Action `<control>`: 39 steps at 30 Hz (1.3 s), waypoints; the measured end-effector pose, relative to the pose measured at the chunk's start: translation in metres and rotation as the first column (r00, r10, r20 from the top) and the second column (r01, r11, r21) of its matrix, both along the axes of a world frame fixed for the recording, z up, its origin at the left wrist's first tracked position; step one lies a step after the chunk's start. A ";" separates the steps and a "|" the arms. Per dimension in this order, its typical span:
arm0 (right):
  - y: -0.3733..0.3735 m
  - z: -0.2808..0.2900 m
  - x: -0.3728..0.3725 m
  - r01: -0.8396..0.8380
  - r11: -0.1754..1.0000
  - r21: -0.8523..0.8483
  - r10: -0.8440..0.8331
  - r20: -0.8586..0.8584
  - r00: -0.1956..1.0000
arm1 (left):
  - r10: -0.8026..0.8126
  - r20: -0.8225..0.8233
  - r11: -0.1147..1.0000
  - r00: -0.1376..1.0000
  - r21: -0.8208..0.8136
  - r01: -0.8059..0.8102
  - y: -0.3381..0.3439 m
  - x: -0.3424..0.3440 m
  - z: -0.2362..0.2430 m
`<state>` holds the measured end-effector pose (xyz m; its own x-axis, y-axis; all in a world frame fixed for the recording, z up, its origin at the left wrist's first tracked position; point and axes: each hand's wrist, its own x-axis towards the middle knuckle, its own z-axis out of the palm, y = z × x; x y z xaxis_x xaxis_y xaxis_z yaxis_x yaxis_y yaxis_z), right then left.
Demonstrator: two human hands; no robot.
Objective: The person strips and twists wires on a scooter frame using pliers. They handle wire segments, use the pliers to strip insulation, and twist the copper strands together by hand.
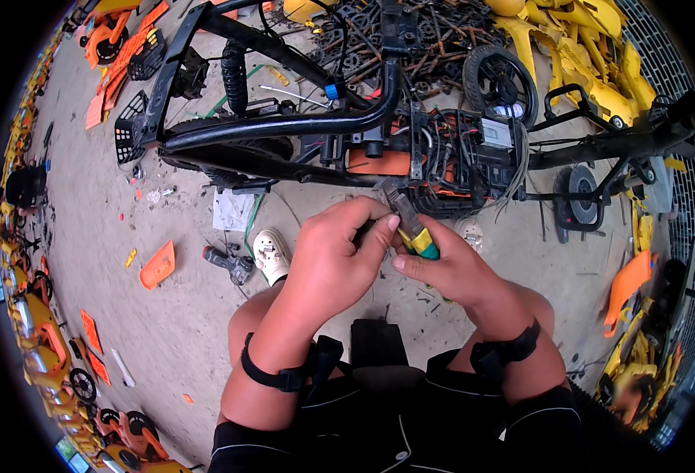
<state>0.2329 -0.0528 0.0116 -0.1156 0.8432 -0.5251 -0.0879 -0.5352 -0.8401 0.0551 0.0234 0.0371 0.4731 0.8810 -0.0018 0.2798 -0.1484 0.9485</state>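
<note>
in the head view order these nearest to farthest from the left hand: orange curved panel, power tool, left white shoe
From the left hand:
1. Left white shoe, just left
2. Power tool, on the floor, left of the shoe
3. Orange curved panel, farther left

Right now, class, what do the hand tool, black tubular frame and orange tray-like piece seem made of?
Hand tool: dull grey head, probably metal; green and yellow grip, perhaps plastic.
Black tubular frame: likely painted metal, given glossy highlights along its tubes.
Orange tray-like piece: probably plastic, smooth and evenly coloured.
</note>
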 end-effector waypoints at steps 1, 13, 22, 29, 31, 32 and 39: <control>0.000 -0.001 0.001 0.002 1.000 0.007 -0.002 -0.008 1.000 | -0.002 0.002 1.000 1.000 -0.031 0.002 0.000 0.001 0.003; -0.006 0.020 0.000 0.061 0.998 -0.032 -0.061 0.002 0.998 | -0.042 0.162 0.987 0.986 -0.145 0.066 -0.002 0.000 0.002; -0.012 0.024 -0.002 0.059 0.997 -0.042 -0.059 0.010 0.998 | -0.026 0.186 0.964 0.982 -0.255 0.074 -0.006 -0.006 0.007; -0.013 0.008 0.098 0.722 0.677 0.143 -0.699 -0.184 0.692 | 0.494 0.262 0.856 0.829 -0.311 -0.413 0.020 -0.087 0.013; -0.011 0.016 0.091 0.750 0.635 0.187 -0.724 -0.194 0.662 | 0.435 0.220 0.883 0.873 -0.295 -0.366 0.015 -0.089 0.003; -0.015 0.004 0.083 0.631 0.753 0.185 -0.612 -0.154 0.776 | 0.368 0.193 0.909 0.910 -0.279 -0.309 0.012 -0.072 0.000; -0.020 -0.006 0.006 0.109 0.993 -0.035 -0.112 -0.100 0.989 | 0.147 0.282 0.946 0.948 -0.321 -0.051 -0.002 -0.031 -0.005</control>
<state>0.2388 -0.0728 0.0055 -0.0765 0.8382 -0.5399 -0.2317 -0.5416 -0.8081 0.0239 0.0217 0.0323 0.4043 0.9021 -0.1508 -0.0253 0.1758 0.9841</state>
